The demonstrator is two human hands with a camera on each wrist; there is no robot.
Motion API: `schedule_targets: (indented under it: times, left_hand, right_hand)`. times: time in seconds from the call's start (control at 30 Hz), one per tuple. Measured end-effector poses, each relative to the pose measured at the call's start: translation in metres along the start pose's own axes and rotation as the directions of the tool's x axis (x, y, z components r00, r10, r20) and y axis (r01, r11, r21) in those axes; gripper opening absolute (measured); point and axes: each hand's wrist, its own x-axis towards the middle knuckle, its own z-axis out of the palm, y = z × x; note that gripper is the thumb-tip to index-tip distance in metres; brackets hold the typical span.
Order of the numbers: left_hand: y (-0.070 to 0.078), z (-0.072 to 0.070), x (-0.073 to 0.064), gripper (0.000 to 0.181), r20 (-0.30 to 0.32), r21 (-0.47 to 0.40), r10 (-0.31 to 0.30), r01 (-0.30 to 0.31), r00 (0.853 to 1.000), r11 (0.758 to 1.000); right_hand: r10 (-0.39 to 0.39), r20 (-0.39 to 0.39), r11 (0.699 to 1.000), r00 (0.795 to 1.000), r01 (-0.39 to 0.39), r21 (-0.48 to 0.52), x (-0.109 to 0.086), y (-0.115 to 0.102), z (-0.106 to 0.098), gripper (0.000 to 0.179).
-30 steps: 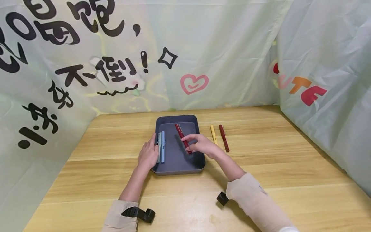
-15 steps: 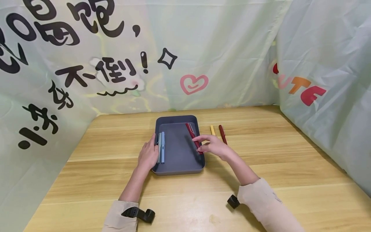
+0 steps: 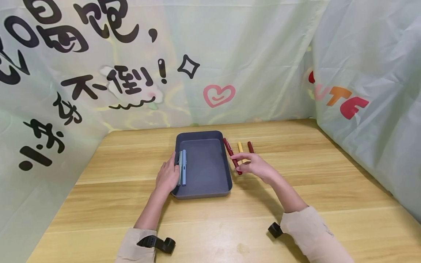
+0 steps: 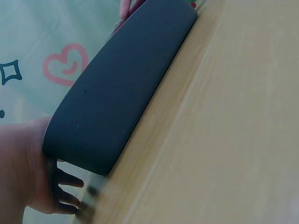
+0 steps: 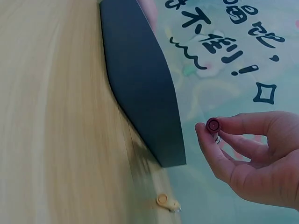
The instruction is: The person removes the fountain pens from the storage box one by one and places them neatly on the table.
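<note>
My left hand holds the left wall of a dark grey tray, thumb over the rim and fingers outside. Inside, a light blue pen and a grey-green pen lie side by side against that wall. Between thumb and fingertips my right hand pinches a capped dark red pen, just off the tray's right side. In the right wrist view the held pen appears end-on, above table level. Partly behind this hand lie a yellow pen and a second dark red pen.
Wooden tabletop surrounds the tray. Printed fabric walls with black lettering and a pink heart enclose the back and sides. Black wrist cameras are worn over both sleeves.
My right hand has carried the dark red pen rightward, from over the tray to beyond its right rim. My left hand stays at the tray's left wall.
</note>
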Motion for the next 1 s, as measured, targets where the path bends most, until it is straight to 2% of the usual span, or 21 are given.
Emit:
schedule_targets:
  times: [0.63,0.87,1.0]
  left_hand:
    - [0.001,0.001,-0.002,0.055,0.012,-0.002,-0.009,0.009,1.0,1.0]
    - [0.001,0.0,-0.001,0.054,0.008,0.011,-0.005,0.005,1.0,1.0]
    - [-0.001,0.001,-0.001,0.054,0.01,0.005,-0.004,0.004,1.0,1.0]
  right_hand:
    - [-0.004,-0.093,0.998,0.996,-0.002,-0.059,-0.03,0.013,-0.045,0.046]
    - [-0.001,-0.112,0.998,0.994,-0.007,-0.066,-0.032,0.014,-0.057,0.047]
    - [0.004,-0.117,0.999,0.993,-0.009,-0.036,-0.033,0.016,-0.064,0.046]
